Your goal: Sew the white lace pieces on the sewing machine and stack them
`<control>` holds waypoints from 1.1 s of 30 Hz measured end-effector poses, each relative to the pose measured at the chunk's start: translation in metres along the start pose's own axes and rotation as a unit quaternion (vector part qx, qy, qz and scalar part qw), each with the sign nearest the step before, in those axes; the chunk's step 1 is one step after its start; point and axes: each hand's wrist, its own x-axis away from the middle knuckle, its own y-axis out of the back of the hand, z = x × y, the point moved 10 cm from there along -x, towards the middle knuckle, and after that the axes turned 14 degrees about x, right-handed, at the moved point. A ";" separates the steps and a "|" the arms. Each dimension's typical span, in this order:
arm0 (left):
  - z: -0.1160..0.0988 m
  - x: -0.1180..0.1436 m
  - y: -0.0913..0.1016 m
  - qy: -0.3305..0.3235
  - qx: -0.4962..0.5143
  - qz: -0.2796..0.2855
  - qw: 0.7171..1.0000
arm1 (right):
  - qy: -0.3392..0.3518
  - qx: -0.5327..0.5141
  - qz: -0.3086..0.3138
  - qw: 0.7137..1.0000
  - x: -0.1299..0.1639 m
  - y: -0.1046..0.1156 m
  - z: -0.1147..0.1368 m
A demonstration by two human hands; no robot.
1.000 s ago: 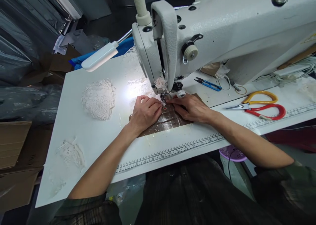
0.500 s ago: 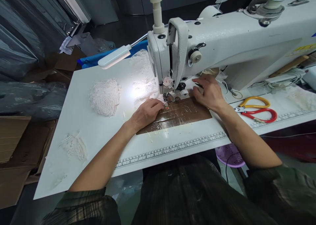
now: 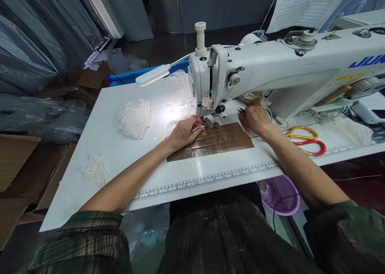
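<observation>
White fabric (image 3: 197, 127) in left hand (image 3: 184, 134), glossy brown sheet (image 3: 224, 140) beneath

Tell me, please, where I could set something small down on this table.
Bare table shows between the round lace bundle, the small lace piece and the left forearm. It is crowded at the sewing machine, where the left hand pinches white fabric, and rightward, where the right hand is at the snips, near scissors and coiled cord.
</observation>
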 end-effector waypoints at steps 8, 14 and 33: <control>0.019 0.006 0.004 0.127 0.118 -0.027 0.985 | 0.023 -0.109 -0.035 0.993 0.012 0.041 0.003; 0.033 0.005 0.002 0.193 0.177 -0.017 0.965 | 0.034 -0.331 0.178 0.926 0.066 0.016 0.048; 0.049 0.007 -0.003 0.266 0.287 -0.017 0.920 | 0.197 0.040 0.103 0.974 0.044 0.016 0.134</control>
